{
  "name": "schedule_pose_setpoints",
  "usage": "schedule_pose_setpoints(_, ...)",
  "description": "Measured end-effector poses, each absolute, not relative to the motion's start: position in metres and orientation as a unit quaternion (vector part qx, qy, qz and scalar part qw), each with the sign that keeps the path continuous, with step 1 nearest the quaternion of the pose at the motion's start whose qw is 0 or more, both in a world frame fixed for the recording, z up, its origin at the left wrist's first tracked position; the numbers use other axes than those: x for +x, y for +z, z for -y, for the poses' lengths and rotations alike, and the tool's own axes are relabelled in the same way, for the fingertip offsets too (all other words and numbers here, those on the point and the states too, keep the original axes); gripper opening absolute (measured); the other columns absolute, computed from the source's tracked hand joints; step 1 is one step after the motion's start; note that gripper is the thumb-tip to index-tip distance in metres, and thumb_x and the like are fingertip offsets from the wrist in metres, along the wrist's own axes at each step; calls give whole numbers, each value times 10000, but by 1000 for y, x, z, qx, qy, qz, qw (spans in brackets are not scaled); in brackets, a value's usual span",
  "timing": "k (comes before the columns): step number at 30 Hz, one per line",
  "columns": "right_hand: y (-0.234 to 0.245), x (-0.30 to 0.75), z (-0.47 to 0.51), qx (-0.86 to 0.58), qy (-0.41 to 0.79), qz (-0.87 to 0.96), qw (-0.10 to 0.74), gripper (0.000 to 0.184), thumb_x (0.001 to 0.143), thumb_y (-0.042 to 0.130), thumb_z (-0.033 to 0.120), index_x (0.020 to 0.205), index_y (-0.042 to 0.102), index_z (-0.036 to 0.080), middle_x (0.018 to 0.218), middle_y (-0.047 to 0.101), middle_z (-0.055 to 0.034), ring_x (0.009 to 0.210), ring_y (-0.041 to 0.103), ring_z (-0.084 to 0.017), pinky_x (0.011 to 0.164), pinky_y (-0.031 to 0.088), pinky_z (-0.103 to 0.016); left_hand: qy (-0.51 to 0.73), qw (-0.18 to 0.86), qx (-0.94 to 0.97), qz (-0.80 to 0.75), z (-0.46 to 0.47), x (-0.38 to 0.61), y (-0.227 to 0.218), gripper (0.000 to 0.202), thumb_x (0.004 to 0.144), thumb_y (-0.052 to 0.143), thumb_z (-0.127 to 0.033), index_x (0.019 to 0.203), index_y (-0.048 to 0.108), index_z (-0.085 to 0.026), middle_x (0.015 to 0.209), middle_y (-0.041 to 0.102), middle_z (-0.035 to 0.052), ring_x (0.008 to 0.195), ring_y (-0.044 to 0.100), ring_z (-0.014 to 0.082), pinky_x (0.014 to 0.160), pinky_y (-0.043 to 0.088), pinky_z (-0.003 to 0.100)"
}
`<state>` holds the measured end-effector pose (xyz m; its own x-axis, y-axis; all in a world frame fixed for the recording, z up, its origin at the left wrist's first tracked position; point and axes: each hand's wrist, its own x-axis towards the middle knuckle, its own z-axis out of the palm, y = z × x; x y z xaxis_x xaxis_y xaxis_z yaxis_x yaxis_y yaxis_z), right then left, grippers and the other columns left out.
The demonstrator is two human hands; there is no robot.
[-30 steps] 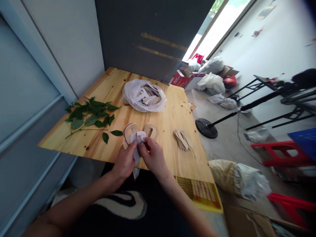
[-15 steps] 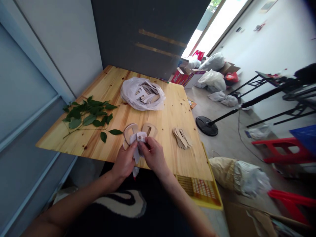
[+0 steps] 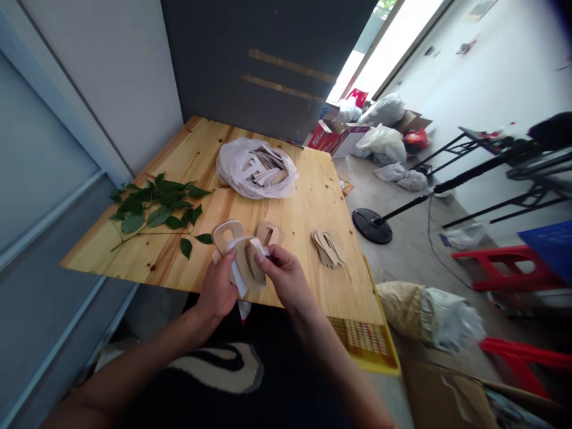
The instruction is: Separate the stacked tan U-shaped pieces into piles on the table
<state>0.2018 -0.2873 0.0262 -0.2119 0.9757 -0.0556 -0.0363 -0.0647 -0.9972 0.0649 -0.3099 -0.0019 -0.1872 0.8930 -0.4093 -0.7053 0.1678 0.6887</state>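
Over the near edge of the wooden table [image 3: 313, 196], my left hand [image 3: 217, 290] grips a tan cut-out wooden piece [image 3: 224, 233] together with a white cloth [image 3: 236, 280] that hangs down between the hands. My right hand [image 3: 286, 277] pinches the cloth's other end against the piece. Another tan cut-out piece [image 3: 269, 232] lies flat on the table just beyond my fingers.
A small pile of wooden pieces [image 3: 329, 248] lies to the right. A white plastic bag [image 3: 255, 168] holds more. A leafy green branch [image 3: 154, 207] lies at left. A yellow crate [image 3: 369, 345] sits under the table's right corner; a stand base [image 3: 372, 226] and bags are on the floor.
My hands have turned the wooden piece so more of it shows above my left hand, and the cloth has shifted across it. The view has drifted slightly left.
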Motion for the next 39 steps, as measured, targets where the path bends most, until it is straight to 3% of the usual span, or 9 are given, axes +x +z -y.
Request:
schedule_pose_setpoints(5,44,221,279,-479,554,485,478,297,819,773,498,822,664,222,713,590,17,636,492,-129,585,412,-254,660,589,51,-464,301,45,2,118,873,708,-181,986,743,-183,874,798,44,919,761,214,868,572,286)
schedule_pose_setpoints(8,38,230,268,-486,544,456,511,295,775,806,464,850,652,224,743,622,15,668,540,-134,639,455,-263,688,552,-24,-471,293,32,8,165,910,624,-66,957,727,-187,864,796,8,793,749,134,834,576,225)
schedule_pose_setpoints(17,-11,242,222,-523,514,494,467,451,785,737,467,1128,564,230,769,640,26,688,606,-152,679,492,-299,690,556,-83,-457,279,15,19,220,941,554,-6,938,722,-148,825,791,20,722,744,109,877,593,222)
schedule_pose_setpoints(20,-13,248,214,-598,370,577,416,472,814,690,410,1222,554,214,920,662,-42,752,631,-189,695,515,-354,684,560,-79,-460,280,21,20,205,928,580,-6,954,724,-149,845,798,22,744,748,119,917,591,249)
schedule_pose_setpoints(23,1,239,227,-611,169,651,417,293,873,629,340,1135,604,211,1130,628,-128,838,634,-211,749,535,-402,689,560,-48,-459,282,28,16,178,891,642,-34,976,728,-165,885,807,24,818,762,143,913,591,255)
schedule_pose_setpoints(25,13,227,244,-564,128,691,434,162,940,577,314,1066,619,221,1069,623,-107,816,623,-195,759,541,-384,687,570,-21,-449,285,34,12,168,876,677,-82,1001,730,-182,936,813,34,875,770,171,908,597,279)
schedule_pose_setpoints(28,24,207,265,-509,185,719,436,107,983,572,312,1037,621,234,930,618,-51,757,614,-169,700,533,-320,676,602,47,-423,289,43,10,225,842,755,-221,1063,730,-191,1030,813,73,972,770,245,922,602,363)
schedule_pose_setpoints(33,14,199,273,-511,289,672,451,169,947,638,361,1052,624,229,945,650,-39,684,586,-140,624,505,-280,657,616,98,-424,295,57,15,445,707,874,-367,1072,714,-169,1020,811,108,1080,744,322,942,588,423)
schedule_pose_setpoints(39,10,205,284,-523,356,607,482,227,935,628,400,805,587,218,727,552,13,650,508,-139,610,437,-269,639,629,125,-425,303,68,18,438,692,891,-392,1032,716,-177,975,817,102,1110,734,330,963,580,436)
